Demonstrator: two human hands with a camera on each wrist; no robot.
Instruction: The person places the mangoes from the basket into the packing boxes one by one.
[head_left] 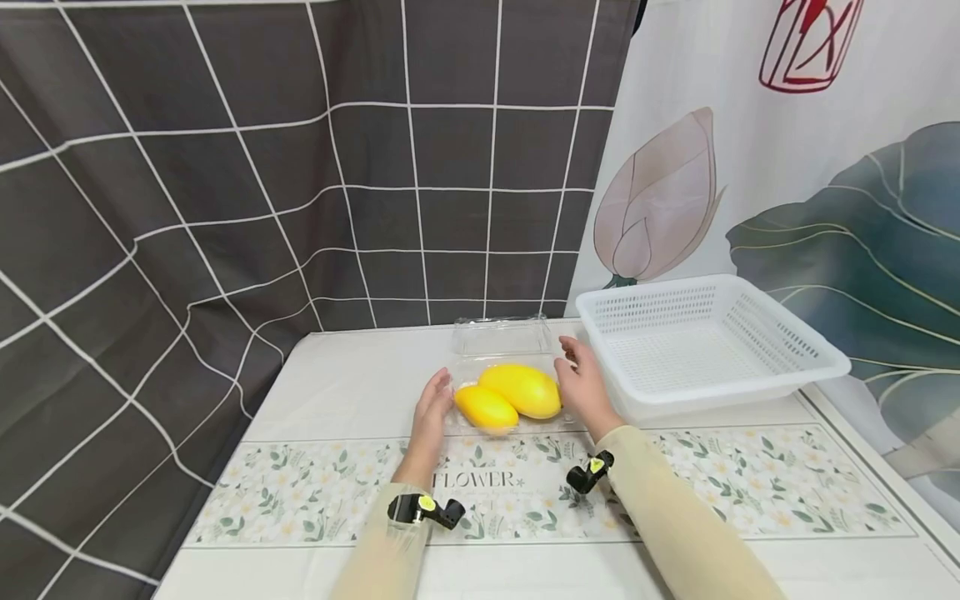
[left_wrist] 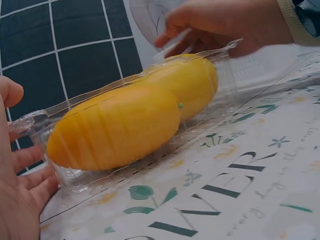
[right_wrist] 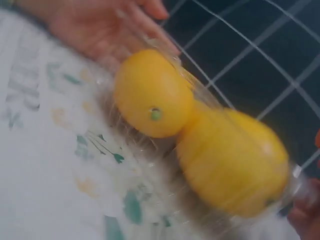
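Observation:
Two yellow mangoes [head_left: 520, 390] lie side by side in a clear plastic clamshell box [head_left: 459, 423], whose lid [head_left: 501, 337] stands folded back behind them. My left hand [head_left: 432, 408] is at the box's left side, its fingers extended along the wall. In the left wrist view, the fingertips reach the box's end beside the nearer mango [left_wrist: 117, 127]. On the opposite side is my right hand [head_left: 582, 385], fingers loosely bent by the right edge. The right wrist view is blurred and shows only a bit of that hand at its right margin, beside the box's end.
A white perforated plastic basket [head_left: 645, 398] stands to the right, close to my right hand. The table has a white cloth with a floral band [head_left: 300, 492]. A dark gridded curtain [head_left: 450, 217] hangs behind and at left, a pale printed curtain [head_left: 675, 242] at right.

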